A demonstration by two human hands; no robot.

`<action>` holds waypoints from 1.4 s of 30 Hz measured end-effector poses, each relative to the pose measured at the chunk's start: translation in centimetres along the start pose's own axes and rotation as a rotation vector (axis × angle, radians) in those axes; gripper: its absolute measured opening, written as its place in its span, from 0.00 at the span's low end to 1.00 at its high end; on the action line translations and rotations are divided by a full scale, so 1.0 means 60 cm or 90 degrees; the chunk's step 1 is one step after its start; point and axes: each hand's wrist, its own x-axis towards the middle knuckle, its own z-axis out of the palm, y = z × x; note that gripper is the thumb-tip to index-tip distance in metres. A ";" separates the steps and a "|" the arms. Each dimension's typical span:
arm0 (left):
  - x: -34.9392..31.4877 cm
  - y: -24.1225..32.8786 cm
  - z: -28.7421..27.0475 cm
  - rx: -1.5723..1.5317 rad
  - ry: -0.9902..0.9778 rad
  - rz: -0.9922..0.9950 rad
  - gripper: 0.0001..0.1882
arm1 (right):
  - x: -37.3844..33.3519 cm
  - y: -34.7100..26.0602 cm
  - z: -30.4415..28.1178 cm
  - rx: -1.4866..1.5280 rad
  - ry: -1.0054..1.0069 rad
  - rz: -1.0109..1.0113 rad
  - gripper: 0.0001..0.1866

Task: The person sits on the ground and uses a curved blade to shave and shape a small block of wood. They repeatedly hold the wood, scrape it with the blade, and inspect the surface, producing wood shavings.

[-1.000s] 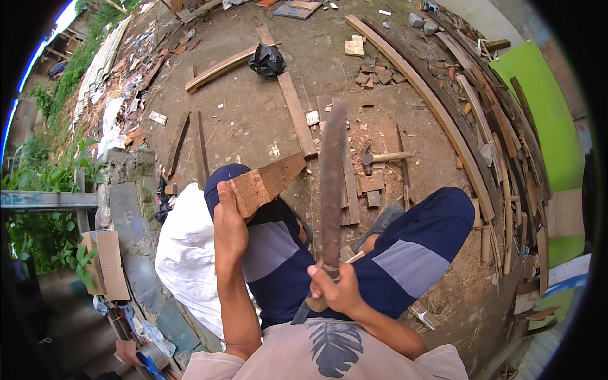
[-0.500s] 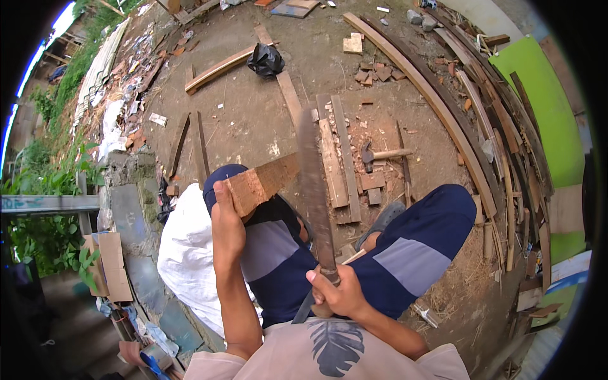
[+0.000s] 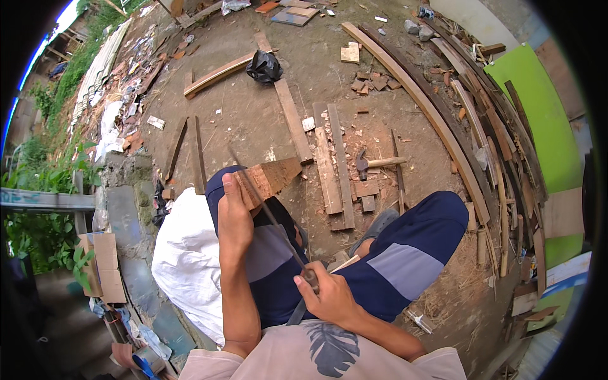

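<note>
My left hand [image 3: 235, 221] grips the near end of a reddish wooden block [image 3: 276, 177] over my left thigh, with the thumb on top. The block's upper side looks rough and chipped. In my right hand [image 3: 329, 294], closed round its handle, is a machete [image 3: 277, 223]. Its long, dull blade shows nearly edge-on and slants up to the left, crossing the block's near end close to my left fingers. Whether the edge touches the wood I cannot tell. A hammer [image 3: 384, 163] with a wooden handle lies on the ground ahead.
Planks [image 3: 328, 171] lie among wood chips in front of my feet. A black plastic bag [image 3: 264, 67] sits farther off. Long timbers [image 3: 437, 120] are stacked along the right. A white cloth [image 3: 187, 259] covers something by my left leg, next to a low block wall [image 3: 130, 221].
The machete has swung down and left, from upright in front of me to across the block's near end. My left hand and the block have barely shifted.
</note>
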 end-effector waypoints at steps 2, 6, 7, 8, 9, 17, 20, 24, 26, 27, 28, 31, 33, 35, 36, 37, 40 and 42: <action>0.001 0.003 0.004 -0.006 0.000 -0.001 0.46 | 0.009 0.003 0.004 -0.063 0.002 0.023 0.14; 0.004 0.006 0.011 -0.020 -0.016 -0.017 0.46 | 0.007 -0.006 -0.009 0.024 0.036 -0.018 0.14; 0.004 0.007 0.013 -0.017 -0.018 -0.011 0.46 | 0.007 0.005 -0.006 0.038 0.039 -0.026 0.14; 0.004 0.005 0.016 -0.012 -0.008 -0.003 0.47 | 0.006 0.011 -0.005 0.052 0.041 -0.034 0.14; 0.005 0.002 0.019 -0.007 0.005 0.005 0.47 | 0.009 0.011 -0.008 -0.026 0.026 -0.008 0.13; -0.001 0.010 0.024 -0.044 -0.015 -0.015 0.47 | 0.004 -0.002 -0.034 0.007 0.077 -0.022 0.17; 0.002 0.004 0.028 -0.026 -0.022 0.009 0.47 | 0.020 0.032 -0.040 -0.117 0.017 0.000 0.18; 0.010 -0.003 0.026 -0.020 -0.015 0.012 0.47 | 0.023 -0.004 -0.065 -0.378 0.116 0.009 0.16; 0.008 -0.006 0.024 -0.035 -0.037 -0.005 0.45 | 0.024 -0.008 -0.083 -0.325 0.188 0.010 0.17; 0.007 -0.011 0.021 -0.050 -0.054 -0.008 0.44 | 0.024 -0.009 -0.092 -0.252 0.197 0.024 0.16; 0.007 -0.013 0.019 -0.065 -0.070 -0.011 0.43 | 0.023 -0.012 -0.100 -0.180 0.205 0.037 0.16; 0.004 -0.008 0.026 -0.031 -0.063 0.005 0.43 | 0.008 -0.027 -0.096 0.020 0.159 0.021 0.15; 0.007 -0.010 0.029 -0.025 -0.075 0.017 0.43 | -0.003 -0.009 -0.081 0.037 0.082 -0.008 0.15; 0.006 -0.008 0.030 -0.009 -0.057 0.031 0.44 | 0.008 0.018 -0.056 -0.111 0.027 0.007 0.15; 0.006 -0.008 0.030 -0.003 -0.038 0.038 0.45 | 0.014 0.019 -0.052 -0.244 0.002 0.049 0.15; 0.006 -0.007 0.030 0.004 -0.019 0.045 0.47 | 0.014 0.013 -0.054 -0.242 0.034 0.035 0.15; 0.006 -0.004 0.034 0.028 -0.012 0.046 0.47 | 0.007 -0.017 -0.068 -0.163 0.107 0.010 0.16; 0.000 -0.004 0.041 0.006 0.004 0.047 0.46 | 0.004 -0.026 -0.067 -0.007 0.118 0.009 0.19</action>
